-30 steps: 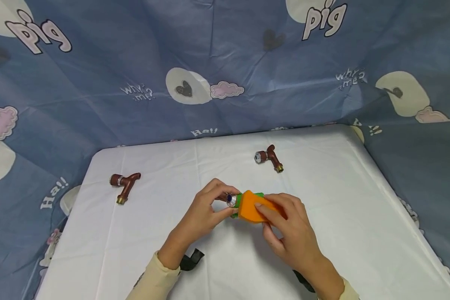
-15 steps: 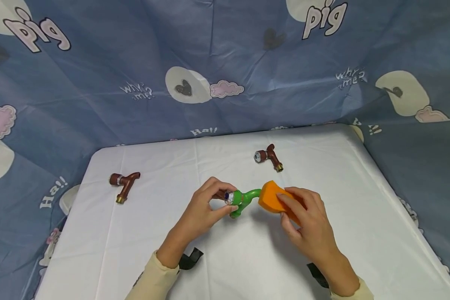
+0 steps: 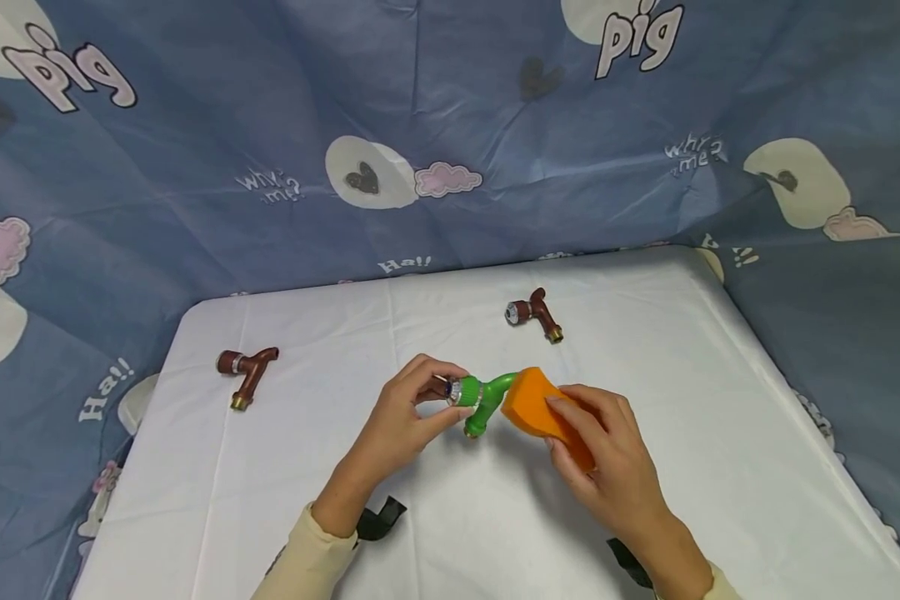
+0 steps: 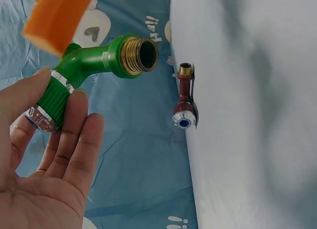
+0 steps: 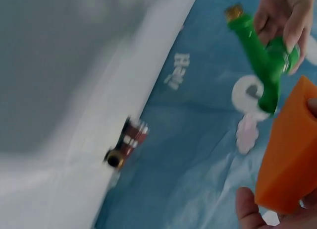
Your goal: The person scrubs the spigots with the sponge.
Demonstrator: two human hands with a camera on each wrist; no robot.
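A green tap [image 3: 487,397] with a silver-banded knob and a brass threaded inlet [image 4: 139,55] is held above the white table. My left hand [image 3: 403,417] pinches it by the knob between thumb and fingers. In my right hand [image 3: 607,450] is an orange sponge [image 3: 537,406], gripped along its sides, its front end right at the tap's spout. The right wrist view shows the sponge [image 5: 290,154] close beside the spout tip of the green tap [image 5: 262,60]. In the left wrist view the sponge [image 4: 58,21] stands behind the tap's body.
Two brown taps with brass ends lie on the white table [image 3: 330,467]: one brown tap [image 3: 249,375] at the left, the other brown tap [image 3: 537,315] at the back right. A blue printed cloth [image 3: 270,225] hangs behind the table's far edge.
The sponge first covered the green tap's body, then slid right off to the spout, and has now come back slightly left and down. The left hand keeps its hold, tilting the tap slightly.
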